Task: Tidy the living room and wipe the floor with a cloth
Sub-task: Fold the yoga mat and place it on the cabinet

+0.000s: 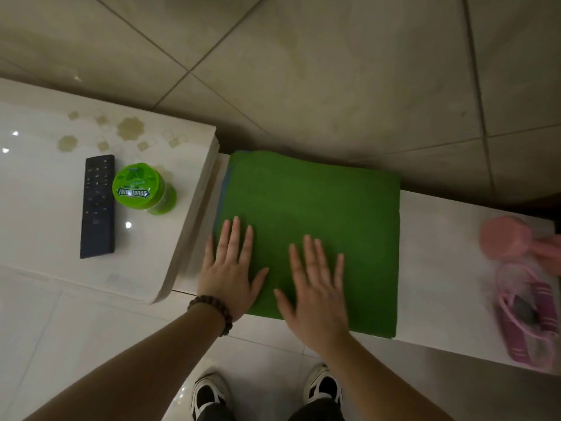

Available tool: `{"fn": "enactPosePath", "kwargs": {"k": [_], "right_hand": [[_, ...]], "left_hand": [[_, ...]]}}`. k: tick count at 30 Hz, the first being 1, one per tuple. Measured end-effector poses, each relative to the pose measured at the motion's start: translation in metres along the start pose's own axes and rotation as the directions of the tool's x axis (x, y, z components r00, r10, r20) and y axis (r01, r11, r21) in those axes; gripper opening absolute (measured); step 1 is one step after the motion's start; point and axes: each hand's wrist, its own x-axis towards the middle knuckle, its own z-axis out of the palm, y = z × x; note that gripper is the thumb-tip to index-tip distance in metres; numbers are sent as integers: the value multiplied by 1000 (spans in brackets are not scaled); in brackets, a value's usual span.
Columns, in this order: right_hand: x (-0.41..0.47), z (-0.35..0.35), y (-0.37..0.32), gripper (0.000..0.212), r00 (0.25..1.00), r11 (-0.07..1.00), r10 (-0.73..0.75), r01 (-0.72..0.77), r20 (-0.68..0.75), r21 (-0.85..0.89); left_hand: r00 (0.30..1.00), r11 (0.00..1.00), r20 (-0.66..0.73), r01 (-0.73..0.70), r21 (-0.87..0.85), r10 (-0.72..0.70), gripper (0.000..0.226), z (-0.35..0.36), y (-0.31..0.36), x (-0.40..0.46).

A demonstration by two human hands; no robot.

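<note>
Left hand (230,275) & right hand (315,287) flat, fingers straight, gripping nothing — smoothing folded green cloth (318,214) on low shelf (440,299). Prob next — pinch edge, lift, take to floor.

From my remote seat I see a dark remote control (97,206) lying lengthwise on a glossy white worktop (45,183) printed with pale flower shapes. Just to its right stands a green Doublemint tub (139,187), lid up. On the lower white ledge (440,268) at far right lie a pink round-headed object (501,237) and, nearer me, a blurred pink striped item (528,317). Beige floor tiles (303,71) fill the top of the view.
</note>
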Motion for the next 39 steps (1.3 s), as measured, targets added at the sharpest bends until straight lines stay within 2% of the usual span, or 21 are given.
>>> {"fn": "enactPosePath", "kwargs": {"k": [2,4,6,8,10,12,14,17,20,23,25,27,31,34,35,37,39], "right_hand": [[10,19,-17,78,996,998,-53,56,75,-40],[16,34,-19,79,991,997,-17,27,134,-76],[17,38,-19,78,989,996,-13,27,148,-90],[13,26,-13,75,994,996,-42,50,104,-73],[5,11,12,73,999,997,36,-34,20,-71],[-4,3,55,75,973,972,222,-226,-60,-66],[-8,5,90,77,932,930,362,-363,-28,-49],[-5,14,100,80,918,920,390,-385,79,-67],[15,-6,81,69,907,909,416,-416,-70,16],[65,-23,35,64,948,965,262,-251,-183,82],[113,-22,-8,63,984,996,67,-55,-166,75],[158,-16,-38,61,993,997,-62,65,-101,33],[199,6,-53,59,995,999,-47,48,86,-6],[189,-3,-29,59,992,995,-101,99,75,22],[180,-7,-7,60,998,999,-47,47,46,3],[152,-12,59,63,987,984,159,-160,-22,-74],[121,-14,115,68,964,952,265,-262,-4,-158]], "left_hand": [[999,1000,42,22,-1,-22,80,9,-4,2],[999,1000,41,30,6,-30,80,16,-6,5],[998,999,50,32,6,-33,80,20,-7,6],[998,999,47,30,-14,-29,80,20,-7,6],[999,1000,50,21,-22,-20,81,18,-9,5],[998,1000,68,17,-26,-15,82,19,-10,6],[996,999,84,26,-27,-24,84,19,-10,8],[994,1000,108,15,-10,-14,86,19,-10,9],[996,1000,85,25,-12,-24,88,20,-10,9],[997,999,71,17,-27,-15,87,23,-10,10],[999,1000,50,16,-22,-14,88,26,-11,10],[999,1000,48,10,-12,-9,88,28,-11,10],[998,1000,56,15,-2,-15,89,28,-12,11],[998,1000,60,26,7,-26,89,27,-12,10],[998,999,49,31,12,-31,88,26,-12,9],[999,999,37,34,3,-34,88,26,-11,8],[999,1000,27,27,-6,-27,87,26,-11,10]]}}
